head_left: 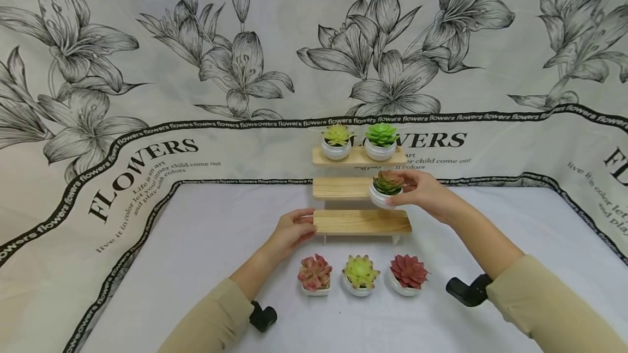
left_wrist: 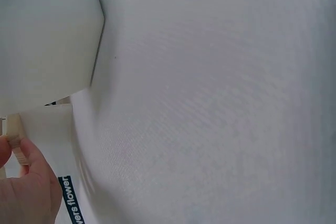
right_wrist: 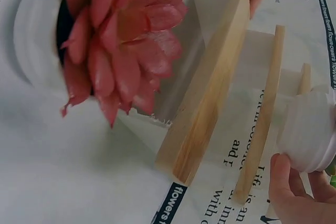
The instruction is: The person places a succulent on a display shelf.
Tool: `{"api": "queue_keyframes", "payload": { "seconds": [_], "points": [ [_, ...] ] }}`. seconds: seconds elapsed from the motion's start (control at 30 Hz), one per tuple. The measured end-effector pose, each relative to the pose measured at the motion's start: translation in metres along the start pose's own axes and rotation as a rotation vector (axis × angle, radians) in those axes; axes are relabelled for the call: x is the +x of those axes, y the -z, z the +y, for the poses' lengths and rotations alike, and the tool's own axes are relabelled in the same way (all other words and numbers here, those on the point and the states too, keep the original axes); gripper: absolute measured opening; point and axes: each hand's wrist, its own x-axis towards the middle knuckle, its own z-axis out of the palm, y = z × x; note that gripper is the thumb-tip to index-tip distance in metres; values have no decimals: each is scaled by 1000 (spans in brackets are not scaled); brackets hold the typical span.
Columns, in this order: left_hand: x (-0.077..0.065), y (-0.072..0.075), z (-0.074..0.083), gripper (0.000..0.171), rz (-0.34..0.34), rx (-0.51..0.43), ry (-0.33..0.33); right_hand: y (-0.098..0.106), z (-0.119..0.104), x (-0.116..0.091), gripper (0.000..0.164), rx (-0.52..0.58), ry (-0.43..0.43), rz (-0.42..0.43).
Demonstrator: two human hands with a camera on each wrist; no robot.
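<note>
My right hand [head_left: 432, 196] grips a small white pot with a reddish-green succulent [head_left: 387, 183], fingers and thumb on its right side. In the head view this pot overlaps the right end of the wooden stand's middle shelf [head_left: 339, 188]. The right wrist view shows the white pot [right_wrist: 307, 129] between thumb and fingers. At the left end of the lowest shelf [head_left: 363, 222], my left hand [head_left: 290, 231] pinches the board's edge; the left wrist view shows fingers and thumb round the board end [left_wrist: 14, 129]. Two potted succulents, yellow-green [head_left: 336, 140] and bright green [head_left: 381, 141], stand on the top shelf [head_left: 319, 157].
In front of the stand sit three more white-potted succulents in a row: pinkish-red [head_left: 315, 274], yellow-green [head_left: 360, 274] and dark red [head_left: 409, 274]. A white cloth [head_left: 211, 266] covers the table. Behind hangs a flower-printed backdrop [head_left: 275, 146].
</note>
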Motion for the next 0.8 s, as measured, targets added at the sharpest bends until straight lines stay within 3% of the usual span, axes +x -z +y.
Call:
{"api": "queue_keyframes", "payload": {
  "seconds": [0.8],
  "points": [
    [1,6,-2,46,-32,-6,14,-45,-20,48,65,78,51,30]
  ]
}}
